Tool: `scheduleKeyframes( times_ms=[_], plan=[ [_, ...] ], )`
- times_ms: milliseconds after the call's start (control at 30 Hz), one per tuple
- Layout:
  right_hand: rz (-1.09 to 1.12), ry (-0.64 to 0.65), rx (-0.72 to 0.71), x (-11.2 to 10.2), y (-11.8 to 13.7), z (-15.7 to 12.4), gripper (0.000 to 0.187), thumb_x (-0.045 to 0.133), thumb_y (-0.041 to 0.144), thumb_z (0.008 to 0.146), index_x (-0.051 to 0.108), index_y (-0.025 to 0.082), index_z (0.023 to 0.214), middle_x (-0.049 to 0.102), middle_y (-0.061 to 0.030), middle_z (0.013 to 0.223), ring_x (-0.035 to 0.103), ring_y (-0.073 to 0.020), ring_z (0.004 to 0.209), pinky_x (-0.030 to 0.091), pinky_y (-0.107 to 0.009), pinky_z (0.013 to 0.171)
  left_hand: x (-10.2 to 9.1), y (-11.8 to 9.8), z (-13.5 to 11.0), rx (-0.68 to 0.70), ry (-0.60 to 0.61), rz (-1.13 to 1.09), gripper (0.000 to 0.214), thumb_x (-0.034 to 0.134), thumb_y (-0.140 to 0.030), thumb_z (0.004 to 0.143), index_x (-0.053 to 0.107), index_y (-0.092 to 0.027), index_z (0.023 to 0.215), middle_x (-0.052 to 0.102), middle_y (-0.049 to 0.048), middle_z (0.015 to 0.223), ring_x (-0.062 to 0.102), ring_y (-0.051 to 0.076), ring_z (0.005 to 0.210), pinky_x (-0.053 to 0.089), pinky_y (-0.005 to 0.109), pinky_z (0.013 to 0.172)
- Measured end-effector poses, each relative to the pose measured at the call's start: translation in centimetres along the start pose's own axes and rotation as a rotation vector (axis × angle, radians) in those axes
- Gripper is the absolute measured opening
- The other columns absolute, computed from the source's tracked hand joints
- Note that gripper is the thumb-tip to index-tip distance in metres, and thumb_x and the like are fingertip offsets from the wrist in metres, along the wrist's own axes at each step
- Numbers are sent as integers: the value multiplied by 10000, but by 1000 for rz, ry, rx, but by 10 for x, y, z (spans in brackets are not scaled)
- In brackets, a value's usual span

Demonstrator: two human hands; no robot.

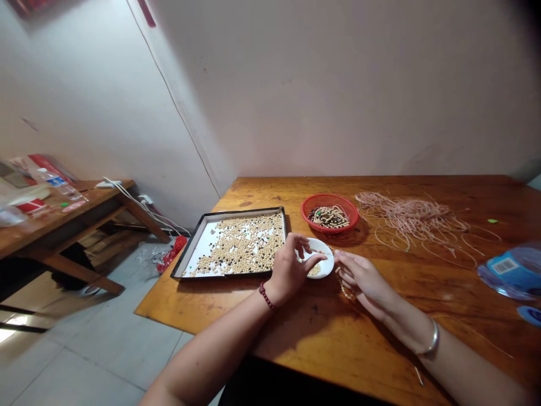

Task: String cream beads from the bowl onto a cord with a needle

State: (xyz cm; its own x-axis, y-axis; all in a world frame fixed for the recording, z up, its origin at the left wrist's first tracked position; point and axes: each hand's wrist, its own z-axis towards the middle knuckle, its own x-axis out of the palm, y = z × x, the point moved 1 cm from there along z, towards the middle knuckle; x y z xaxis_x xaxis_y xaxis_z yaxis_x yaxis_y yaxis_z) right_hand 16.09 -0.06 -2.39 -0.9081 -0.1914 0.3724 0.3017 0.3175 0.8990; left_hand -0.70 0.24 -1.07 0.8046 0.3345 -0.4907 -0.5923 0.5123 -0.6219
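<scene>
the right hand [361, 276] was pinched on a thin beaded strand [344, 286], its fine end running left over the small white dish [324, 266] toward the nearer left hand [289, 269], fingers curved and parted (any hold there was too fine to tell).

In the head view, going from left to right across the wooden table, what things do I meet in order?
Black-rimmed tray of beads → red plastic basket → tangle of pale pink cords → blue plastic package
</scene>
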Motion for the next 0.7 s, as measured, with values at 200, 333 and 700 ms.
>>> scheduleKeyframes(
  times_ms=[200,333,700],
  plan=[
    [71,-1,29,2,1,-1,358,690,479,753,515,166,752,233,136,447,81,-25,401,72,-179,389,0,-4,4,-176,41,-308,223,582,-382,879,620,-164,853,664,43,819,613,119,713,480,214,585],
    [58,-2,12,1,0,0,370,683,498,755,523,165,767,240,135,433,96,-21,382,72,-175,380,4,-1,4,-265,85,-436,229,631,-381,845,688,-162,877,707,69,894,655,146,783,515,236,652],
    [13,2,-6,3,-1,0,406,684,537,728,534,162,774,249,133,426,114,-22,371,73,-180,369,6,-2,5,-297,147,-509,215,655,-352,830,714,-157,900,723,74,921,662,154,819,509,226,696]
  ],
)
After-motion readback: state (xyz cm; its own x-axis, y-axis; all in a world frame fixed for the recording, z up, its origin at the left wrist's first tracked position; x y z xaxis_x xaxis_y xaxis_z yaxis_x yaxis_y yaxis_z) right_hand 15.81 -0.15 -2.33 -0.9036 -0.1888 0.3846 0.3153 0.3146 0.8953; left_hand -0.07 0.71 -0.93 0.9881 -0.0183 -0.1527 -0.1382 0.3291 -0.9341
